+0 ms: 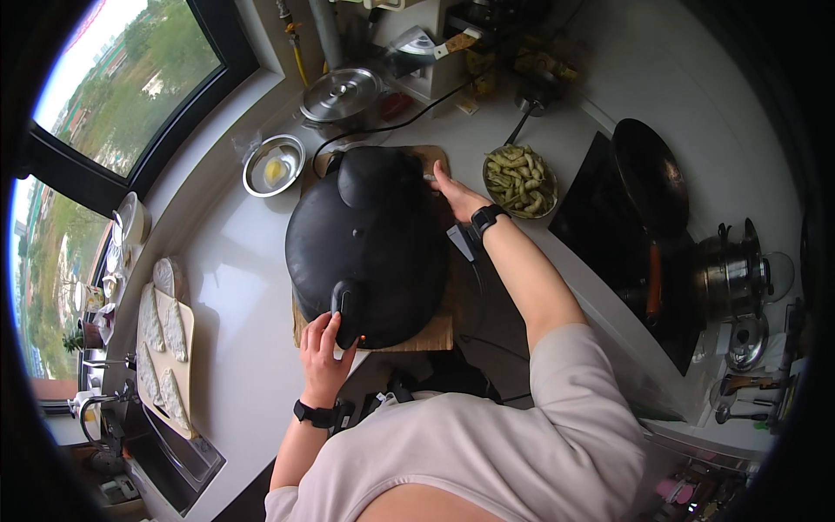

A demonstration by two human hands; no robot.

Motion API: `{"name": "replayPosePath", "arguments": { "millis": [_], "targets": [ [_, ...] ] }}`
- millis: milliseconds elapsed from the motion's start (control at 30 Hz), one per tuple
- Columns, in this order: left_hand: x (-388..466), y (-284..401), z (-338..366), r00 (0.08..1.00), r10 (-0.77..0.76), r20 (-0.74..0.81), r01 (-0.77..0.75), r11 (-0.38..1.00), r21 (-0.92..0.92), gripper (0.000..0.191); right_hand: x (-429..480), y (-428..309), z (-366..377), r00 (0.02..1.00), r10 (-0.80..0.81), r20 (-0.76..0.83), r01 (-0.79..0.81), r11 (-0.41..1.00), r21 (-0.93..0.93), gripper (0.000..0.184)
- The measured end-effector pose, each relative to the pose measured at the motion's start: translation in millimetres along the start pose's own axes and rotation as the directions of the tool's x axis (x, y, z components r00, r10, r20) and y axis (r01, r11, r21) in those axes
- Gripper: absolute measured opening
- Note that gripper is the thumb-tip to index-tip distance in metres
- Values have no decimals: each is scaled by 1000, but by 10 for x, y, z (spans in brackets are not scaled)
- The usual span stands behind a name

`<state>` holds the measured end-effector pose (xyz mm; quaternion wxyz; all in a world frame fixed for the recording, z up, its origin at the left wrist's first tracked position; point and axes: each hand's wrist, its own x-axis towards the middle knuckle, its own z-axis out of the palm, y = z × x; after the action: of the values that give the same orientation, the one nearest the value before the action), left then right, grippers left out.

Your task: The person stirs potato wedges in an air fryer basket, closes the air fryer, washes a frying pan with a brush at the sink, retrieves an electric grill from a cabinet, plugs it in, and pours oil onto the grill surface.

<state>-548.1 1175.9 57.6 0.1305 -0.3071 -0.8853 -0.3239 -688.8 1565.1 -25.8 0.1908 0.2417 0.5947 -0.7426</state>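
A round black electric baking pan point(391, 254) stands with its lid down on a brown cardboard sheet point(438, 334). An orange light glows at its front edge. My left hand point(321, 352) is at the front, with fingers and thumb around the end of the lid's black handle point(344, 307). At the pan's back right side is my right hand point(455, 194), thumb raised, its other fingertips partly hidden at the rim. A grey plug-like connector point(461, 243) with a cord sits beside the pan below my right wrist.
An oval bowl of green soybean pods point(522, 179) stands right of the pan. A steel bowl with something yellow point(273, 167) and a lidded pot point(340, 98) are behind left. Leftward, a board point(184, 385) holds several floury pieces. A wok point(651, 176) rests by the cooktop point(580, 215).
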Motion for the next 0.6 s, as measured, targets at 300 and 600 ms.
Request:
{"name": "replayPosePath", "arguments": {
  "millis": [300, 600],
  "targets": [
    [-20, 29, -6, 999, -39, 19, 39, 999, -2, 56, -36, 25, 31, 999, -21, -39, 25, 996, 90, 106],
    [-57, 35, 9, 994, -86, 69, 85, 996, 19, 60, -343, 109, -133, 986, -149, -76, 159, 975, 155, 68]
  ]
}}
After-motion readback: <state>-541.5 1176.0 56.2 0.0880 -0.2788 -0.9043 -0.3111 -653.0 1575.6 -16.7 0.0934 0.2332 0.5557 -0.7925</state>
